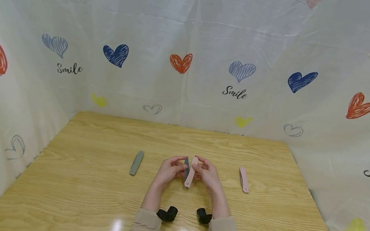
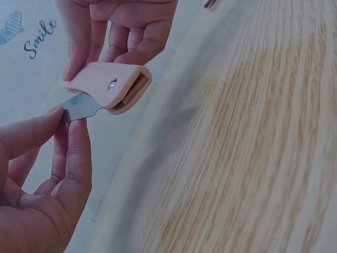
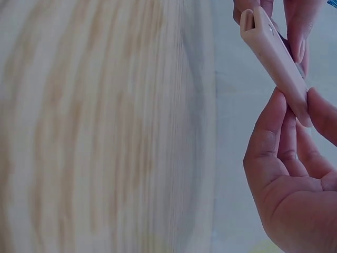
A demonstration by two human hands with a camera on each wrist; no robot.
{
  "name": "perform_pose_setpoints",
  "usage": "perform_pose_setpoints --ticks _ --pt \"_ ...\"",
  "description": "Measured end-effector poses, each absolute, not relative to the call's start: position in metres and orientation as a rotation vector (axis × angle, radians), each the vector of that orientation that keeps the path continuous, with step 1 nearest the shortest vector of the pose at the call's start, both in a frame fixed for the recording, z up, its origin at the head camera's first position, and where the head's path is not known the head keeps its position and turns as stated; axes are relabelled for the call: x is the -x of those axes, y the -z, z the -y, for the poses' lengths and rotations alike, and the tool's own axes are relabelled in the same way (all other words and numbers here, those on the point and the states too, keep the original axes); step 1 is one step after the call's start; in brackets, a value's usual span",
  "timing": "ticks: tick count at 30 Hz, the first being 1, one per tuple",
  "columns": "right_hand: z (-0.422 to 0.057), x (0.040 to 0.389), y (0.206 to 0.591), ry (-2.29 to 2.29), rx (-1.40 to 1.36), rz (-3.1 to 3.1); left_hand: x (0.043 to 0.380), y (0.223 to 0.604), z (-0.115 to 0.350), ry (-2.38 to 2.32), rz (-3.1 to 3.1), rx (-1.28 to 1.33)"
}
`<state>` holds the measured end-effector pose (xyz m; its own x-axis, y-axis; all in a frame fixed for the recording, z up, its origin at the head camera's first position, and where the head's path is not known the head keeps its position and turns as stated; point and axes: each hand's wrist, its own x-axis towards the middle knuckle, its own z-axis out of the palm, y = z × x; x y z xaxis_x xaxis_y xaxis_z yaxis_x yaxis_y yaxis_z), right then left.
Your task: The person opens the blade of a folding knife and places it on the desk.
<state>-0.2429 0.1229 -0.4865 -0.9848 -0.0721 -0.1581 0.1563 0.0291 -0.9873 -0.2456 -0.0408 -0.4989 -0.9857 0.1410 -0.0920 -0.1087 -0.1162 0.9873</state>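
Note:
Between the hands, held up over the table, is a pink-handled folding knife [image 1: 192, 171]. Its metal blade [image 2: 80, 107] stands partly out of the handle at a narrow angle. My left hand [image 1: 168, 171] pinches the blade between thumb and fingertips. At the other side, my right hand [image 1: 210, 176] pinches the far end of the handle [image 3: 281, 71], thumb on one face and fingers on the other. The pivot end with its round rivet points back toward me; the open slot of the handle shows there in both wrist views.
On the wooden table [image 1: 88, 196], a folded green knife [image 1: 136, 163] lies left of the hands. Another pink folding knife [image 1: 244, 180] lies to the right. Black wrist cameras [image 1: 167, 213] sit at both cuffs. A white curtain [image 1: 210, 36] with printed hearts surrounds the table's back and sides.

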Motion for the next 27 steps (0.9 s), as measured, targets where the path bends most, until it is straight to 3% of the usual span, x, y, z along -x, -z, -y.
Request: perform_pose_setpoints --ticks 27 --pt "-0.135 0.245 0.487 2.162 -0.152 -2.097 0.246 0.498 0.042 -2.348 -1.915 0.049"
